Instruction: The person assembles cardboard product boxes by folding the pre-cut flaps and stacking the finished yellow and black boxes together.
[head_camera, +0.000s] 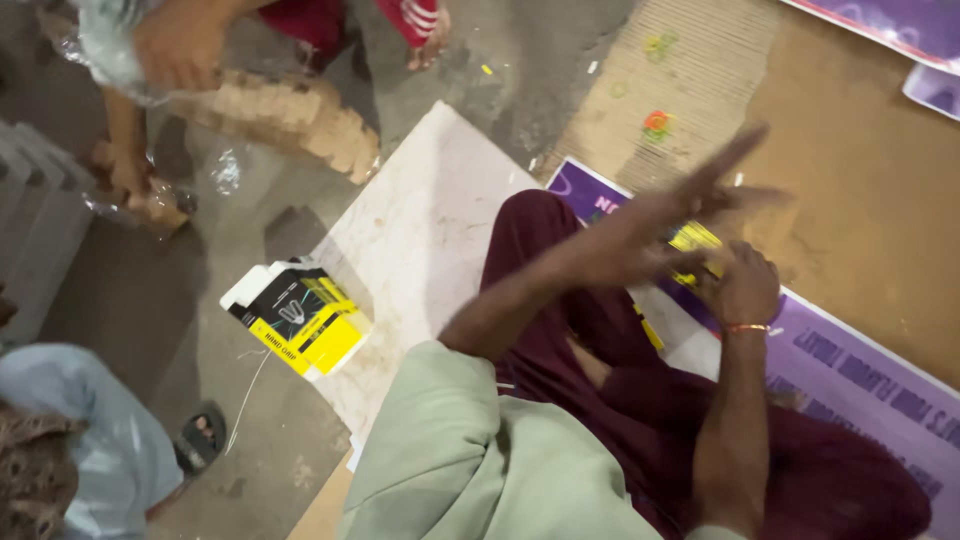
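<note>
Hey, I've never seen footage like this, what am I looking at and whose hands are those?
This is one picture from a camera worn on a person's head, looking down at their own lap and hands. The left hand is blurred in motion, fingers stretched out. The right hand, with a thin bangle at the wrist, grips a small yellow packet; the left hand meets it there. They sit on a purple printed sheet. On the floor to the left lies a stack of flat yellow and black cartons on a pale board. At top left, another person's hand holds clear plastic wrap near a row of small tan pieces.

carton stack (300, 318) left of hands, seemingly on floor
</note>
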